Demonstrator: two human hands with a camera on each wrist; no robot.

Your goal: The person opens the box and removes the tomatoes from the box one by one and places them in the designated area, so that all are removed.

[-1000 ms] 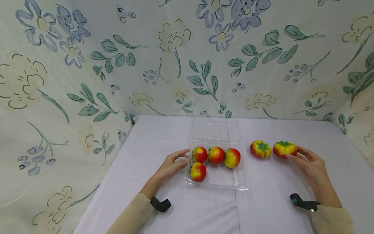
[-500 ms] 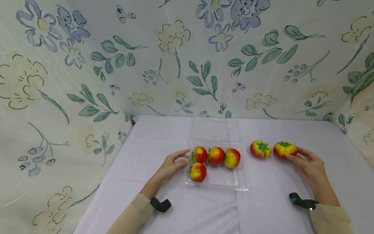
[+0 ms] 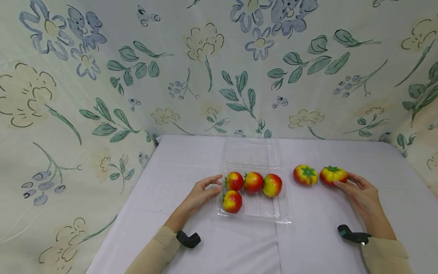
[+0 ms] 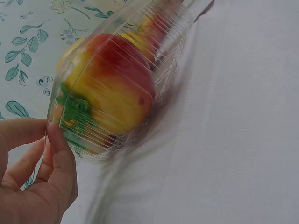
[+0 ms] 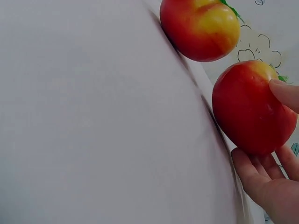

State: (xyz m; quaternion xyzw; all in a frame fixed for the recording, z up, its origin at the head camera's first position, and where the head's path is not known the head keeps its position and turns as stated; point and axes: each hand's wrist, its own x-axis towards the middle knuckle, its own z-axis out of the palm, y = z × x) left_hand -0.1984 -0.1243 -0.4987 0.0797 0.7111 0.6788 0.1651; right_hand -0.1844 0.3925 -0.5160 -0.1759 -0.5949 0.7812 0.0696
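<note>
A clear plastic clamshell box (image 3: 254, 207) lies on the table with its lid laid back. Inside are several red-and-yellow tomatoes, three across the far row and one tomato (image 3: 232, 201) at the near left. My left hand (image 3: 202, 192) pinches the box's left rim between thumb and finger; in the left wrist view the fingertips sit on its edge beside a tomato (image 4: 110, 84) behind the ribbed wall. To the right of the box, my right hand (image 3: 364, 194) grips a tomato (image 3: 332, 176) with a green leafy top, thumb and fingers on opposite sides. Another tomato (image 3: 305, 175) rests between it and the box.
The transparent lid (image 3: 253, 153) reaches toward the back edge of the table. A white cloth (image 3: 184, 152) covers the tabletop. Floral fabric (image 3: 205, 102) hangs behind the table and along its left side.
My right wrist has shifted slightly left, the fingers staying on the same tomato. The left hand, the box and the tomatoes inside it keep their places.
</note>
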